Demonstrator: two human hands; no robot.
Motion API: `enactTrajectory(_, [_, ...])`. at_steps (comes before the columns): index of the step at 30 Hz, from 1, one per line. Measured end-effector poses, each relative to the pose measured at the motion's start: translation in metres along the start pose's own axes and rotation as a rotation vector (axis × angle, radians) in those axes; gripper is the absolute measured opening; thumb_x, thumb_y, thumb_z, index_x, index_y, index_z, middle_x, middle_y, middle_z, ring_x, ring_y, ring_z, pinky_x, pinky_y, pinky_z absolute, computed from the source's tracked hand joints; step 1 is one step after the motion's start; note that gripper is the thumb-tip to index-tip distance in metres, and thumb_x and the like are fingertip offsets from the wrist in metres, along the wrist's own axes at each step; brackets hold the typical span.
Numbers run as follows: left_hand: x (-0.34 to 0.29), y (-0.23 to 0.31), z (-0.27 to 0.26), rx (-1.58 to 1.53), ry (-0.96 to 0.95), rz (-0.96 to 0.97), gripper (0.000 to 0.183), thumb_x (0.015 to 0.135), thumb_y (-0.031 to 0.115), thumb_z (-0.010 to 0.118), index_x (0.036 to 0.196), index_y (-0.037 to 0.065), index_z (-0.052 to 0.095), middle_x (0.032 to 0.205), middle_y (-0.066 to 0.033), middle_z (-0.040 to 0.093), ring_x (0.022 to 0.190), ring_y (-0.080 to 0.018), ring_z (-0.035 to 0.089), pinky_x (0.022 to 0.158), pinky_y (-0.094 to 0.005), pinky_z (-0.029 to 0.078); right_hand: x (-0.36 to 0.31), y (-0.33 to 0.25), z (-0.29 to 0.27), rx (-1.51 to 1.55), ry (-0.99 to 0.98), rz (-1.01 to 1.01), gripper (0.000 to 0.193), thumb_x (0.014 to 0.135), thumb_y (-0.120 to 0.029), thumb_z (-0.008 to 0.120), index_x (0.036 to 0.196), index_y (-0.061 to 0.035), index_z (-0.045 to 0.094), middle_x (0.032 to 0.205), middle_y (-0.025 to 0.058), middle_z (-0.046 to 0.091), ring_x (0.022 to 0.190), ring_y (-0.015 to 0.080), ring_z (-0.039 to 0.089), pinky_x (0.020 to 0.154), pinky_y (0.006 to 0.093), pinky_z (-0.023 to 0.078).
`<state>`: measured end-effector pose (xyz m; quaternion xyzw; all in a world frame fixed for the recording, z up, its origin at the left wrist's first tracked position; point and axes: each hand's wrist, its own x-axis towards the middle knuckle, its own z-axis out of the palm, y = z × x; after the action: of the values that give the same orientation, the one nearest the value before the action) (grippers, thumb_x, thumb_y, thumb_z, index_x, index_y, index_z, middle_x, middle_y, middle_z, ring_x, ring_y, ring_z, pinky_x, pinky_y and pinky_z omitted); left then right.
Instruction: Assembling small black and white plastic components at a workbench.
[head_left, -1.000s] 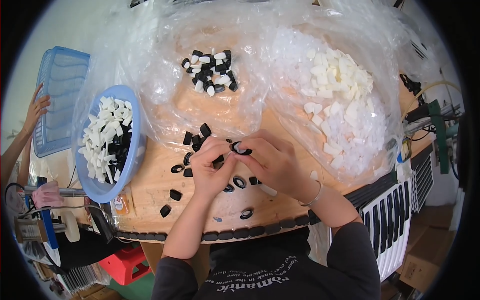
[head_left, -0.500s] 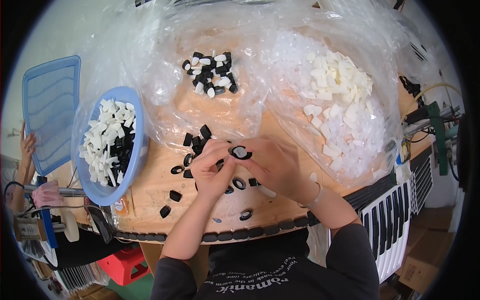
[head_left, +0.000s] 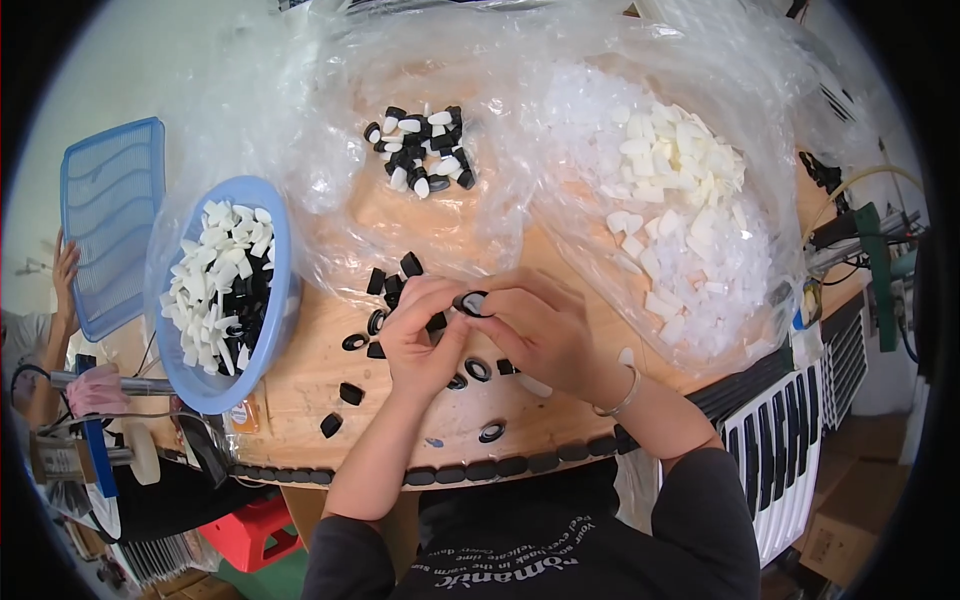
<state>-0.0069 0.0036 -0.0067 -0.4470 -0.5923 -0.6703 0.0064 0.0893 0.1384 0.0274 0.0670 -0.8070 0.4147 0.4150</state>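
A small black oval ring-shaped part (head_left: 470, 304) with a pale white centre is pinched between my two hands over the middle of the table. My left hand (head_left: 422, 330) grips its left side with thumb and fingertips. My right hand (head_left: 535, 325) closes on its right side, thumb against the front. Around and beneath my hands lie several loose black oval parts, among them an open ring (head_left: 478, 369) and another ring (head_left: 491, 431) nearer the table edge. Farther off, a heap of black parts with white oval inserts (head_left: 420, 150) rests on clear plastic.
A blue basin (head_left: 283, 310) with white and black pieces stands at the left. On the right, clear plastic sheeting holds a pile of white pieces (head_left: 690, 150). Black pieces line the table's front edge (head_left: 480, 468). Another person's hand (head_left: 66, 270) holds a blue tray (head_left: 110, 230).
The black oval part has turned and shifted slightly left as my right hand moved in over it. At the far left, the other person's blue tray moved a little right.
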Motion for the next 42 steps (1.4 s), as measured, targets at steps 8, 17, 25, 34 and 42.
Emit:
enactTrajectory(8, [0.007,0.003,-0.006,0.207,-0.015,0.104,0.018,0.073,-0.006,0.068,0.09,-0.002,0.069,0.092,-0.0115,0.068,0.088,-0.0271,0.06,0.083,-0.0367,0.047,0.004,-0.003,-0.001,-0.098,-0.04,-0.034,0.016,0.072,-0.001,0.074,0.085,-0.005,0.065,0.094,0.0061,0.069,0.078,0.021,0.065,0.07,0.0317,0.05])
enactTrajectory(17, [0.004,0.004,-0.003,0.091,-0.014,0.031,0.02,0.071,-0.007,0.068,0.09,-0.003,0.069,0.091,-0.012,0.068,0.087,-0.0269,0.06,0.082,-0.036,0.047,0.002,-0.001,-0.001,-0.082,-0.06,-0.039,0.022,0.072,0.002,0.073,0.091,-0.0049,0.066,0.096,0.0079,0.069,0.082,0.0218,0.066,0.071,0.0316,0.051])
enactTrajectory(25, [0.007,0.008,-0.006,0.029,-0.045,0.012,0.02,0.069,-0.01,0.064,0.088,-0.003,0.068,0.088,-0.011,0.067,0.084,-0.0258,0.06,0.079,-0.0354,0.046,0.004,-0.004,-0.004,0.056,-0.071,0.068,0.026,0.072,0.003,0.075,0.094,-0.0045,0.063,0.096,0.0084,0.07,0.085,0.0231,0.067,0.072,0.0311,0.055])
enactTrajectory(34, [0.01,0.004,-0.009,0.133,-0.085,0.124,0.027,0.067,-0.008,0.067,0.094,-0.002,0.067,0.089,-0.0132,0.066,0.082,-0.0293,0.061,0.078,-0.0352,0.049,0.005,-0.005,-0.007,0.055,-0.077,0.083,0.024,0.071,0.002,0.076,0.09,-0.0051,0.064,0.093,0.0087,0.07,0.082,0.0244,0.067,0.071,0.0313,0.054])
enactTrajectory(42, [0.005,0.009,0.003,0.542,0.045,0.366,0.048,0.064,-0.007,0.071,0.111,-0.01,0.061,0.096,-0.0213,0.066,0.084,-0.0342,0.063,0.078,-0.0384,0.051,-0.003,0.0,0.006,-0.094,0.016,0.078,0.02,0.067,-0.007,0.08,0.08,-0.0058,0.066,0.088,0.0098,0.069,0.078,0.0256,0.065,0.069,0.0337,0.05])
